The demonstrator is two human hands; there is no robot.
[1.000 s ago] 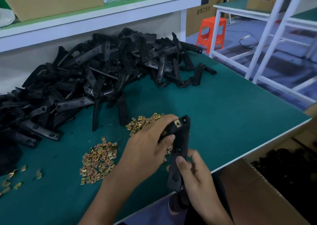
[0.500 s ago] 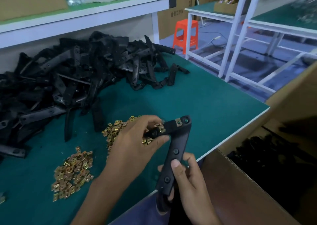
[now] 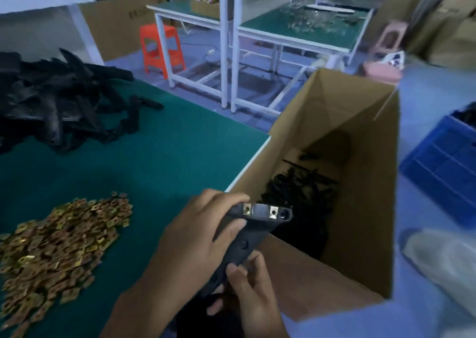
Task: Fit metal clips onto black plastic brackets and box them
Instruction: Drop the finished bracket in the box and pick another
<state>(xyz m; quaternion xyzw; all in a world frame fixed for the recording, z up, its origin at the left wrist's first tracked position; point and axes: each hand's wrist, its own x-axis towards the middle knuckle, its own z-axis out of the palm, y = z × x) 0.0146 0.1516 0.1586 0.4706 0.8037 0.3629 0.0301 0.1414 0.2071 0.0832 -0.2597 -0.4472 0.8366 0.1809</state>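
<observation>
A: Far left of the desk (image 3: 167, 152)?
B: Loose pile of black brackets (image 3: 51, 100), heaped at the back left; nearer, along the front left, a heap of brass-coloured metal clips (image 3: 59, 247), lying apart from the pile, bare green top between; beyond the far edge, an orange stool (image 3: 162, 49), then other desks (image 3: 342, 36) with white frames and green tops.
A: And the hands?
B: Left hand (image 3: 190, 242) curled round the upper part of one bracket (image 3: 247, 237), fingers over its top edge, thumb laid on its face; right hand (image 3: 247, 294) lower down, clasping the bottom end; both closed tight on that same bracket.
A: Where exactly, that bracket?
B: In the air at the desk's front right corner; tilted, bottom end toward the body, top end reaching over the near rim of the cardboard box (image 3: 360, 208); two fitted clips (image 3: 247, 209) side by side on the top bar, one just beside the left fingertips, the other further right, next to a round hole at the bar's end.
A: Right of that?
B: Box standing on the floor against or just beside the desk's right edge, cannot tell which; open at the top, boxed brackets (image 3: 296, 190) heaped low inside; further right, a blue plastic crate (image 3: 443, 162) on the floor, well apart from the box.
</observation>
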